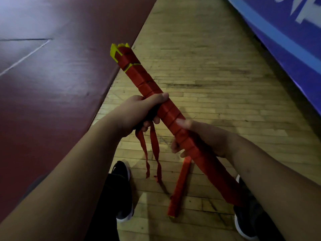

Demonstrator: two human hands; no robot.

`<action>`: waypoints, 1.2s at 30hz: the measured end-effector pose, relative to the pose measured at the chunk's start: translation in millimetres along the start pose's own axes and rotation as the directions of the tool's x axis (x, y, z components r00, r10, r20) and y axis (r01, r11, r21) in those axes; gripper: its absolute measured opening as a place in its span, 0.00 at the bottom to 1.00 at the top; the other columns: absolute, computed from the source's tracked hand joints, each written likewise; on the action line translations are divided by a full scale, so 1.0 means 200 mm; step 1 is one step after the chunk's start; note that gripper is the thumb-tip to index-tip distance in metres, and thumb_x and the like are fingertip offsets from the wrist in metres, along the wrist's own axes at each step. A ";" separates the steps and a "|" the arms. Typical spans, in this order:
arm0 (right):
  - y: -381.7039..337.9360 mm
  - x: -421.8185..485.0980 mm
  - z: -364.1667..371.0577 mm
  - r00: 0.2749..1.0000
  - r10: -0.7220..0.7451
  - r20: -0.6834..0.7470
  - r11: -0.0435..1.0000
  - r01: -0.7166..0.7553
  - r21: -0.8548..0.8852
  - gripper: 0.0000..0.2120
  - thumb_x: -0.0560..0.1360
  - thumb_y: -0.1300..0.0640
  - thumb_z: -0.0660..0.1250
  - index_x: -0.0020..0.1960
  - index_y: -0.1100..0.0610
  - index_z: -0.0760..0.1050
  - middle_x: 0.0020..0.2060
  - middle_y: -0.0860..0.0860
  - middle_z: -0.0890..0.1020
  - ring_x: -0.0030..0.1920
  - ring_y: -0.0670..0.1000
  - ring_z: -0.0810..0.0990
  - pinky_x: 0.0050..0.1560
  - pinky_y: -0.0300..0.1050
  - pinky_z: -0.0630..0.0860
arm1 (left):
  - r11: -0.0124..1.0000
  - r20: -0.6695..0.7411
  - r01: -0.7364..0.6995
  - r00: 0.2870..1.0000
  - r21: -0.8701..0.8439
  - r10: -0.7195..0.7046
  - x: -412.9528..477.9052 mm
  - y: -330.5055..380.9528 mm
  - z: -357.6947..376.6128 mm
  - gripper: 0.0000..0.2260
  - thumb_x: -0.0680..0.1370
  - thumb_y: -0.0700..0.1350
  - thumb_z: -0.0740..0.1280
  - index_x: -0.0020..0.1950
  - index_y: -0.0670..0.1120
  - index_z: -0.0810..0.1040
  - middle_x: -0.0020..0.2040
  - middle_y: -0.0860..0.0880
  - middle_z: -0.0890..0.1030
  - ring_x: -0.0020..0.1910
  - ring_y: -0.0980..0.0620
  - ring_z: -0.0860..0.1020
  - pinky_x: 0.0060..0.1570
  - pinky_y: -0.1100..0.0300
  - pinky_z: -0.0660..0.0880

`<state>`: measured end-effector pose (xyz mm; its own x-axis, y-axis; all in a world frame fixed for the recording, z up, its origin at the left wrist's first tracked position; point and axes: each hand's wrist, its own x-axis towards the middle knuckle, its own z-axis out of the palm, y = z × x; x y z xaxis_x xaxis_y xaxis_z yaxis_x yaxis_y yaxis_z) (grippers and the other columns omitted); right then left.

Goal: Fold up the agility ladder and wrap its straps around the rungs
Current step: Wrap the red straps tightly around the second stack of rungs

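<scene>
The folded agility ladder (171,111) is a long bundle of yellow rungs wound in red strap, held slanting from upper left to lower right above the floor. Yellow rung ends (115,50) show at its far tip. My left hand (139,113) grips the bundle at its middle, thumb over the top. Two loose red strap ends (152,153) hang below that hand. My right hand (191,136) grips the bundle lower down, fingers curled under it. Another red strap piece (179,186) hangs from beneath my right hand toward the floor.
I stand on a wooden plank floor (208,66). A dark red mat (43,84) fills the left side. A blue padded banner (286,40) runs along the upper right. My black shoes (124,192) are below the hands.
</scene>
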<state>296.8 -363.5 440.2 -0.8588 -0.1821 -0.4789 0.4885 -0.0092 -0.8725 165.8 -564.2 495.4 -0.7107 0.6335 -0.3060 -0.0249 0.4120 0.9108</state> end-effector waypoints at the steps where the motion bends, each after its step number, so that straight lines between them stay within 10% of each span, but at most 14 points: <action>1: 0.01 0.00 -0.02 0.993 0.003 0.115 0.997 -0.012 0.072 0.36 0.76 0.32 0.71 0.68 0.61 0.74 0.62 0.65 0.85 0.65 0.68 0.84 0.67 0.66 0.79 | 0.999 0.035 -0.025 0.999 -0.021 0.026 0.00 0.01 0.00 0.24 0.82 0.65 0.68 0.47 0.43 0.84 0.37 0.45 0.81 0.27 0.52 0.71 0.29 0.59 0.70; 5: 0.04 -0.02 -0.04 0.848 -0.042 0.528 0.949 -0.131 0.285 0.43 0.75 0.34 0.75 0.77 0.63 0.68 0.72 0.71 0.76 0.67 0.72 0.81 0.65 0.68 0.80 | 0.992 0.120 -0.121 0.985 -0.041 0.125 -0.01 0.00 0.03 0.25 0.80 0.66 0.67 0.48 0.43 0.84 0.38 0.44 0.80 0.28 0.51 0.70 0.30 0.58 0.70; 9: 0.04 -0.03 -0.04 0.809 -0.088 0.581 0.956 -0.094 0.277 0.34 0.79 0.38 0.73 0.79 0.55 0.72 0.70 0.70 0.78 0.52 0.64 0.89 0.50 0.58 0.87 | 0.984 0.193 -0.176 0.966 -0.005 0.174 -0.02 0.02 0.03 0.24 0.81 0.65 0.64 0.47 0.43 0.81 0.34 0.49 0.79 0.29 0.53 0.71 0.33 0.59 0.71; 26: 0.01 0.00 -0.02 0.996 -0.009 0.083 1.000 0.009 -0.004 0.24 0.80 0.47 0.75 0.72 0.52 0.75 0.59 0.61 0.88 0.52 0.65 0.88 0.52 0.57 0.84 | 0.975 0.065 -0.073 0.996 0.210 0.060 0.00 -0.01 -0.07 0.24 0.78 0.65 0.71 0.46 0.44 0.84 0.30 0.46 0.76 0.28 0.52 0.74 0.31 0.62 0.72; 30: 0.05 0.04 -0.01 0.994 0.005 -0.113 0.992 -0.020 -0.126 0.24 0.78 0.47 0.78 0.71 0.51 0.76 0.53 0.57 0.90 0.52 0.63 0.90 0.59 0.66 0.84 | 0.974 0.024 0.026 0.999 0.226 -0.032 0.01 -0.03 -0.06 0.22 0.80 0.62 0.72 0.47 0.41 0.84 0.30 0.47 0.78 0.27 0.53 0.75 0.29 0.64 0.72; 36: 0.07 0.06 0.08 0.920 -0.106 -0.378 0.903 -0.070 -0.424 0.17 0.73 0.38 0.80 0.57 0.42 0.81 0.44 0.45 0.90 0.42 0.48 0.90 0.52 0.55 0.88 | 0.984 0.004 0.165 0.986 0.071 -0.166 0.04 -0.07 -0.02 0.23 0.81 0.64 0.71 0.58 0.44 0.85 0.41 0.49 0.84 0.30 0.57 0.76 0.31 0.61 0.75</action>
<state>296.0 -382.3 423.4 -0.9001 0.2055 -0.3842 0.4357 0.4218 -0.7951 158.3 -567.1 480.6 -0.6941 0.5587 -0.4540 -0.0920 0.5566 0.8257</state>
